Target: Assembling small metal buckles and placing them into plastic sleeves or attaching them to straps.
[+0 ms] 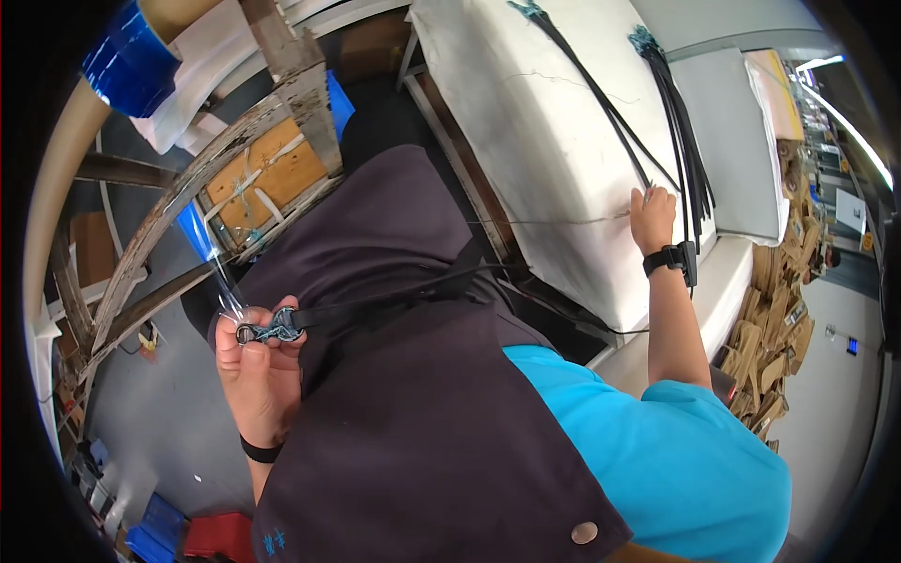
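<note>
My left hand [261,371] pinches the end of a black strap [404,289], where a tuft of teal threads [277,330] and a small dark ring show between the fingers. That strap runs right across my dark apron [413,403]. A strip of clear plastic [225,281] reaches down to the same fingertips. Over a white-covered block [526,122], my right hand [654,220] is closed at the lower end of another black strap [591,89]; a small greyish bit at its fingertips is too small to name. Beside it hangs a bundle of black straps [680,131] with a teal-threaded top.
Left of my lap stands a worn wooden frame [188,192] with a wooden panel [258,174]. A large blue tape roll [131,61] is at the upper left. Blue [158,530] and red bins [221,537] sit on the floor. Brown cardboard pieces [774,338] pile up at the right.
</note>
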Available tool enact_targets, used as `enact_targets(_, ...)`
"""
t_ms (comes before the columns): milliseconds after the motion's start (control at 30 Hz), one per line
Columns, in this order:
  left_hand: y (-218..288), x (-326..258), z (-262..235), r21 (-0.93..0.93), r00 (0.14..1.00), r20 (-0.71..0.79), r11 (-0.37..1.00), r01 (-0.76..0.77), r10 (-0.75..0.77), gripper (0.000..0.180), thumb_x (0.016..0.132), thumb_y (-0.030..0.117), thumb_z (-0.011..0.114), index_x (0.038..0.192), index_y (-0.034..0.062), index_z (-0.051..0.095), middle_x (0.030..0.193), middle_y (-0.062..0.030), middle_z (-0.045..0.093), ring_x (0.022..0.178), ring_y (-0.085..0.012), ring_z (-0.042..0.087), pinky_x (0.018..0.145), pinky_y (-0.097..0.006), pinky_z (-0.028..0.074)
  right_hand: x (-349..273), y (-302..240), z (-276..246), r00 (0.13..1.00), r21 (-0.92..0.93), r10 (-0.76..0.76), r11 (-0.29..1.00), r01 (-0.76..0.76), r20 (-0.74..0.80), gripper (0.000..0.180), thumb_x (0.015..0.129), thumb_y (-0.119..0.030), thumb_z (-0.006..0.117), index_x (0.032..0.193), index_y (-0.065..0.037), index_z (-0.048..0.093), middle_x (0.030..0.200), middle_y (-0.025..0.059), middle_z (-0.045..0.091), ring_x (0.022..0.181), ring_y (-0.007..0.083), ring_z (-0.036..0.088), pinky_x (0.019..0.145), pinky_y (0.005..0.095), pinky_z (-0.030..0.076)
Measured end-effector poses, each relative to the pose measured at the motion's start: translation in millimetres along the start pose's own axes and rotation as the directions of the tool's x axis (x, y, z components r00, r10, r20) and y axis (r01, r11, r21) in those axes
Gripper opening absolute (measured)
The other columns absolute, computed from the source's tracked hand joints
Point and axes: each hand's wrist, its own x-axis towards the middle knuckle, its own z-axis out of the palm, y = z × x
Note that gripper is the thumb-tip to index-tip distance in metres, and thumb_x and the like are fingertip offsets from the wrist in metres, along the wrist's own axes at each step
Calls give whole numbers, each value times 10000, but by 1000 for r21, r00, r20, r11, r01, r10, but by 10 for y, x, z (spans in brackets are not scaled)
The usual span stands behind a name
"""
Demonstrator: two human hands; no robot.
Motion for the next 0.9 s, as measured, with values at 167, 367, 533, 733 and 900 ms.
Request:
enact_targets(167,13,10,121,-25,1000,14,1000,-15,15,229,851,113,637,1022,44,502,926,-55,562,1002,-254,594,788,-325,551,116,581,303,964,-7,65,998,-66,258,331,762,-238,579,892,63,535,823,273,613,816,416,595,754,445,468)
enact_targets(367,-51,46,25,-56,993,91,995,81,-75,199,875,67,569,1053,33,486,1039,-116,564,917,-239,627,756,-342,571,159,163,17,794,41,-147,988,151,591,232,758,-148,486,865,47,551,838,289,608,835,435,577,752,473,441)
enact_targets(533,-20,31,59,-154,991,119,985,73,-55,205,863,24,589,1053,42,516,1041,-141,602,917,-222,633,788,-345,563,-167,-1247,-504,637,809,-564,563,-169,525,169,821,-109,421,886,3,530,806,4,532,713,82,465,618,248,402)
enact_targets(733,56,6,41,-141,989,146,990,32,-11,204,849,-35,594,1034,39,549,1020,-134,612,959,-202,620,815,-333,554,-440,-2883,-1124,223,929,-905,331,-166,362,262,944,-240,424,869,-7,518,796,11,496,768,86,435,698,241,383)
enact_targets(900,77,-16,94,-120,992,119,992,50,-36,204,840,-43,607,1019,39,554,969,-106,629,982,-190,614,816,-331,552,-533,-3323,-1071,41,958,-979,185,-219,199,334,972,-301,459,804,-16,504,739,-1,451,704,75,399,633,244,360)
